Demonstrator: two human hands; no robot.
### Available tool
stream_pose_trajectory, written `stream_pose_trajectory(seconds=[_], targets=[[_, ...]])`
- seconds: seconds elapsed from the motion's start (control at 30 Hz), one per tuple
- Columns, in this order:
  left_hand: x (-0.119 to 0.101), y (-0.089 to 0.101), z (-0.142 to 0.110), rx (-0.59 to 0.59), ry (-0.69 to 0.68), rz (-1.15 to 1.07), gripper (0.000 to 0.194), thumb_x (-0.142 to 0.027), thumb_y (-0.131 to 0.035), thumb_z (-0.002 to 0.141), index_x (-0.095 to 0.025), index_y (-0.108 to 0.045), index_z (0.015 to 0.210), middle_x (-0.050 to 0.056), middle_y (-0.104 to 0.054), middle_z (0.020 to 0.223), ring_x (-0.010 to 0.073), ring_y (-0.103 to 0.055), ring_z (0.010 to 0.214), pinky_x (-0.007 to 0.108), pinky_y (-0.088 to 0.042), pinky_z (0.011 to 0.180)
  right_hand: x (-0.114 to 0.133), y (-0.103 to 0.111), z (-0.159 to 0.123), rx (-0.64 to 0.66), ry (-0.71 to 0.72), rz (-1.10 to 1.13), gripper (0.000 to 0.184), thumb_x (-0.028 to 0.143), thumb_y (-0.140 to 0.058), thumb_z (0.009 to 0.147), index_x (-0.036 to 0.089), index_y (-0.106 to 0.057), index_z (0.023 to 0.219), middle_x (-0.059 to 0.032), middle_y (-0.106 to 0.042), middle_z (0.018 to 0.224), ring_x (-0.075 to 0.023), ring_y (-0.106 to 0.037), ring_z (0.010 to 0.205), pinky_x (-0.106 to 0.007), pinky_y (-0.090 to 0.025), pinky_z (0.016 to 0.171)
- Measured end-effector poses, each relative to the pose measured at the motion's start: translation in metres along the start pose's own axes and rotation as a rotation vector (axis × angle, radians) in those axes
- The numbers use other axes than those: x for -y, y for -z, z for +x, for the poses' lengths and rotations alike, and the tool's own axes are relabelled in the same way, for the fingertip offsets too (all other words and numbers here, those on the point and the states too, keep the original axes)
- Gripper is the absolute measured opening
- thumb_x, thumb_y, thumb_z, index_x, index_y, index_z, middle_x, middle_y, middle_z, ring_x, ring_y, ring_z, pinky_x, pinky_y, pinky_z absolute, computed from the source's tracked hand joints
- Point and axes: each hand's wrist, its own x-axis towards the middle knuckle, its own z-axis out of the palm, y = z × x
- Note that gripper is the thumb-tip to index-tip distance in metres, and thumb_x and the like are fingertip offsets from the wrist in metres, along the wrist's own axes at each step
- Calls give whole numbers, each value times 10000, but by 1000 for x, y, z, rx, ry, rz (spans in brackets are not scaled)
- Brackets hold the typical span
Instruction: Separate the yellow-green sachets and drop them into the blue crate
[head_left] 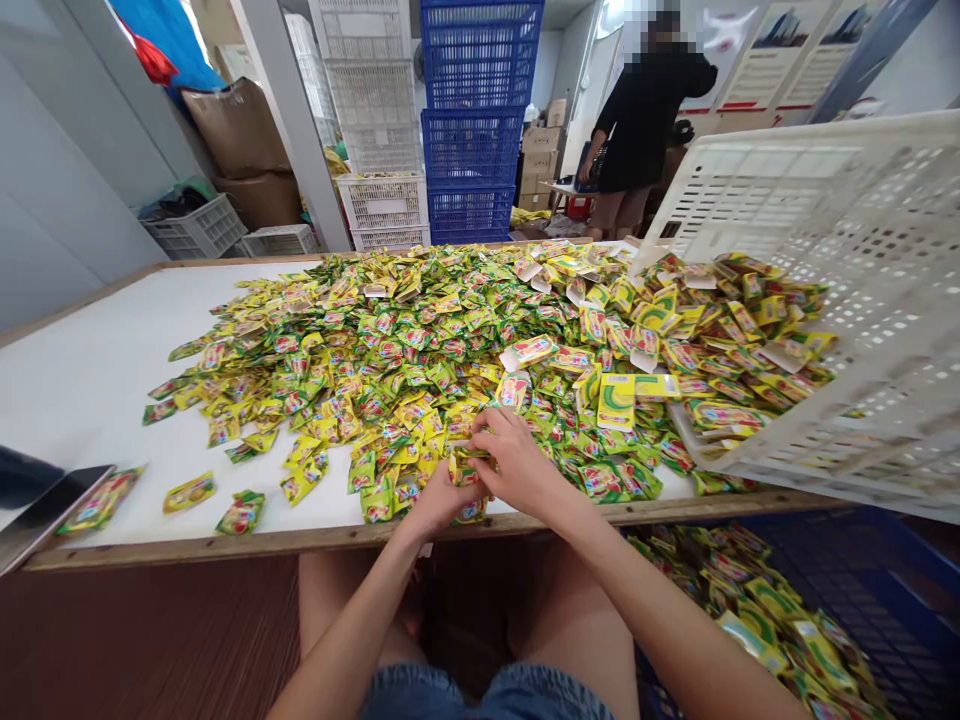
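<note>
A broad heap of small green and yellow printed packets (pixel 420 345) covers the middle of the white table (pixel 67 345). At the heap's front edge my two hands meet. My left hand (pixel 448 497) is closed, with a bit of a small yellow packet showing at its fingertips. Just beside and above it, my right hand (pixel 517 462) has its fingers curled in over the packets; what they hold is hidden. Open-ended small yellow cartons (pixel 616 400) with white flaps lie among the packets, to the right of my hands.
A white plastic crate (pixel 810 200) lies tipped on the right, packets and cartons at its mouth. Below the table's wooden edge (pixel 247 548) stands a blue crate (pixel 892 590) with packets. A dark flat device (pixel 56 510) is at left. Stacked blue crates (pixel 472 145) and a person (pixel 645 120) are behind.
</note>
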Motion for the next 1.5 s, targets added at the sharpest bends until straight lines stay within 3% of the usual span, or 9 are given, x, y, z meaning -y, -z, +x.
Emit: stream_pose_trajectory(seconds=[0.23,0.4,0.5,0.67,0.8,1.0,1.2,1.33,1.5], targets=[[1,7,-3,20,-103,13,350,-283,-666,670,-122,-566,965,59,-636,906,178,-581,834,271,-434,795,-10,-21,-15,144,-88,117,211,285,-498,851,204,-666,752,-86,-546,956,-229,-460,956,-379,-370,812],[3,4,-19,-179,-208,-117,581,-274,-626,746,-225,-253,1188,53,-583,1000,151,-588,834,277,-455,761,-8,-40,-31,-84,-286,586,200,243,-499,840,186,-452,1026,-54,-571,948,-156,-561,806,-296,-444,726],[4,3,-25,-211,-234,-91,548,-284,-606,768,-223,-266,1194,68,-553,1051,160,-576,914,282,-438,821,-5,-52,-38,-228,-346,782,228,260,-515,835,193,-393,1016,-39,-585,897,-146,-581,794,-278,-462,727],[5,2,-24,-159,-233,-66,510,-293,-566,802,-219,-294,1227,72,-540,1068,155,-561,919,283,-427,839,-8,-59,-40,-324,-330,715,184,282,-511,845,186,-500,1002,-53,-587,922,-158,-566,866,-283,-452,768],[8,6,-24,-121,-196,-54,453,-314,-569,799,-204,-345,1176,44,-562,917,143,-566,797,254,-448,735,-15,-56,-39,-256,-273,609,183,298,-479,861,189,-580,968,-61,-598,935,-167,-559,852,-300,-446,767],[4,18,-18,-231,-273,91,207,-312,-555,802,-156,-562,939,79,-559,989,181,-538,942,264,-426,813,-17,-53,-30,-226,-199,564,190,287,-452,877,181,-607,848,-54,-603,881,-167,-559,866,-308,-422,820],[-5,11,-21,-277,-335,28,279,-244,-528,820,-193,-462,1086,73,-584,1006,175,-555,964,314,-416,877,-16,-57,-27,-300,-269,678,210,269,-498,855,189,-541,1045,-52,-603,901,-152,-570,832,-282,-449,759],[-13,9,-26,-258,-377,185,165,-238,-522,817,-177,-599,950,87,-601,1028,200,-532,1033,322,-379,937,-15,-53,-30,-265,-168,610,149,261,-497,853,192,-619,901,-62,-609,955,-171,-559,920,-311,-433,825],[-20,10,-29,-286,-410,270,133,-232,-562,790,-184,-651,877,78,-626,978,205,-548,995,321,-379,930,-9,-49,-34,-284,-162,601,138,271,-542,826,199,-618,915,-61,-619,961,-182,-557,950,-325,-439,830]])
